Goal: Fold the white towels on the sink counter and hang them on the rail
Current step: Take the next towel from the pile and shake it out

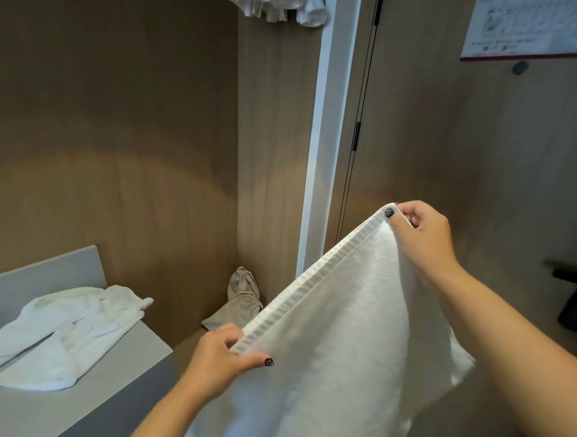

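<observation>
A white towel (334,341) hangs in the air in front of me, its hemmed top edge stretched on a slant between both hands. My left hand (221,355) pinches the lower left corner of that edge. My right hand (423,235) pinches the upper right corner, higher up near the door. A second white towel (64,333) lies crumpled on the grey sink counter (111,386) at the lower left. More white cloth (275,0) hangs at the top edge of the view; what it hangs from is out of frame.
A beige drawstring bag (239,302) sits in the corner on a low wooden ledge. Wood-panelled walls stand behind, and a door with a white frame (324,153) is at the right. A dark object (573,300) hangs at the far right.
</observation>
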`<state>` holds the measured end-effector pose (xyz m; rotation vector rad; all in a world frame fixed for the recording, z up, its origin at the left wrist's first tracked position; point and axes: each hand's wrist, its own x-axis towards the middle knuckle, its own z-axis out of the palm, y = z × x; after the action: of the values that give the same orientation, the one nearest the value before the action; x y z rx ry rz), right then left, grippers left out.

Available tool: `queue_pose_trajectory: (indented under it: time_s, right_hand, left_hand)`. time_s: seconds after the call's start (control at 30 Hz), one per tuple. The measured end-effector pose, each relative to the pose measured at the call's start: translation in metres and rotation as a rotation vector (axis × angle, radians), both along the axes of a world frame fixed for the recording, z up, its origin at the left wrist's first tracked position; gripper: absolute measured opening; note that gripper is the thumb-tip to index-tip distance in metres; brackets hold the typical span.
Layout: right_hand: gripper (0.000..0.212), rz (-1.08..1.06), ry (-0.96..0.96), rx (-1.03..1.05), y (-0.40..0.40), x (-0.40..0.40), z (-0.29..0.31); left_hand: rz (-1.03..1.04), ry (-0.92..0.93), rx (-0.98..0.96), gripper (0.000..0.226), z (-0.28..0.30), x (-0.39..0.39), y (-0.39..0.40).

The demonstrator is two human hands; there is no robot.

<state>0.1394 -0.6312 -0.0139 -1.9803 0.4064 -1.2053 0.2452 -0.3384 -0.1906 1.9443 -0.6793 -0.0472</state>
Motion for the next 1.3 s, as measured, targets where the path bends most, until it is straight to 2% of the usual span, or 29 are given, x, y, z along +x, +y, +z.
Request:
queue_pose_trajectory:
  time_s: [0.1, 0.2, 0.33, 0.43, 0.53, 0.6, 0.63, 0.73, 0.87, 1.03, 1.13, 1.3]
  right_hand:
    - [0.009, -0.008, 0.001, 0.098, -0.012, 0.0, -0.012]
    - [0.009, -0.022, 0.012, 0.14, -0.014, 0.005, -0.02]
    - [0.007, -0.031, -0.013, 0.153, -0.015, 0.015, -0.024]
    - [0.007, -0.031, -0.003, 0.136, -0.014, 0.023, -0.027]
    - [0.006, -0.004, 0.008, 0.121, -0.007, 0.033, -0.031]
    - [0.007, 0.016, 0.012, 0.129, -0.002, 0.04, -0.034]
    - [0.006, 0.019, 0.014, 0.139, 0.0, 0.043, -0.035]
    - [0.01, 0.034, 0.004, 0.196, 0.006, 0.051, -0.041]
    - [0.014, 0.069, 0.013, 0.278, 0.018, 0.064, -0.052]
    - [0.006, 0.135, 0.088, 0.373, 0.045, 0.089, -0.076]
    - [0.009, 0.175, 0.125, 0.425, 0.065, 0.104, -0.092]
    - [0.008, 0.188, 0.213, 0.44, 0.092, 0.133, -0.126]
  left_hand:
    - [-0.001, -0.14, -0.014, 0.054, 0.023, 0.011, 0.019]
    - [-0.135, -0.208, 0.02, 0.048, 0.039, 0.017, 0.036]
    - [-0.339, 0.055, 0.249, 0.043, 0.041, 0.019, 0.067]
    - [-0.374, 0.083, 0.428, 0.054, 0.032, 0.012, 0.084]
    - [-0.284, 0.066, 0.448, 0.029, 0.02, 0.008, 0.096]
    - [-0.201, 0.082, 0.368, 0.007, 0.015, 0.008, 0.109]
    - [-0.163, 0.095, 0.312, 0.004, 0.014, 0.009, 0.116]
    - [-0.044, 0.065, 0.236, 0.008, 0.019, 0.015, 0.138]
    - [0.104, 0.006, 0.247, 0.014, 0.031, 0.02, 0.171]
    - [0.217, 0.01, 0.328, 0.016, 0.032, 0.015, 0.215]
    - [0.349, -0.108, 0.356, 0.021, 0.024, 0.007, 0.235]
    - [0.516, -0.277, 0.551, 0.007, 0.021, 0.008, 0.273]
